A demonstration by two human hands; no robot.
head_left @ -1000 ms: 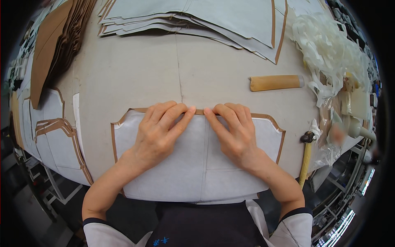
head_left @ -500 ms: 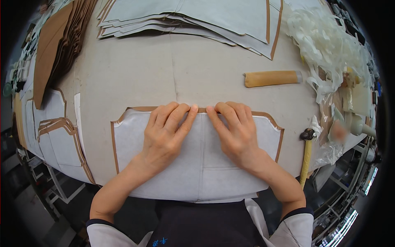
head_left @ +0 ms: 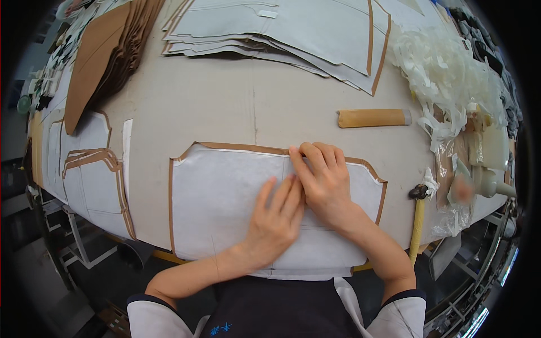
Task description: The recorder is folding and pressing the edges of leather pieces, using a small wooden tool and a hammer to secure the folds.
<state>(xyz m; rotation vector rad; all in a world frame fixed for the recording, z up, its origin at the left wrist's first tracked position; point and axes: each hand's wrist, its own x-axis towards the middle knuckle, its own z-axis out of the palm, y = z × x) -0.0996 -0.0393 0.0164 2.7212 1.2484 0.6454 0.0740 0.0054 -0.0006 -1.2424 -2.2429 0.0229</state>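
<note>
1. A white fabric panel bordered in brown [head_left: 220, 191] lay on a pale beige work surface [head_left: 197, 101], directly before the person, its lower edge reaching past the near rim.
2. The person's right hand [head_left: 327, 183] rested on the panel's upper part, right of the middle, its fingers close together and their tips at the brown border; whether they pinched the cloth could not be told.
3. The left hand [head_left: 273, 222], slightly blurred, stretched over the panel's middle with fingers extended and a little apart, their tips just beside the right hand; contact between the two could not be told.
4. Beyond the work, a stack of white panels with brown edging [head_left: 315, 34] carried a small white rectangular label [head_left: 267, 14], its face too small to read.
5. To the left stood a bundle of folded brown fabric [head_left: 98, 56], with further brown-edged white pieces [head_left: 96, 186] nearer the person.
6. To the right lay a flat tan bar with a grey end [head_left: 372, 118], a heap of translucent white strips [head_left: 445, 67] and a yellow stick with a dark head [head_left: 417, 225].
7. Small blue characters [head_left: 220, 328] marked the person's dark apron [head_left: 282, 310].
</note>
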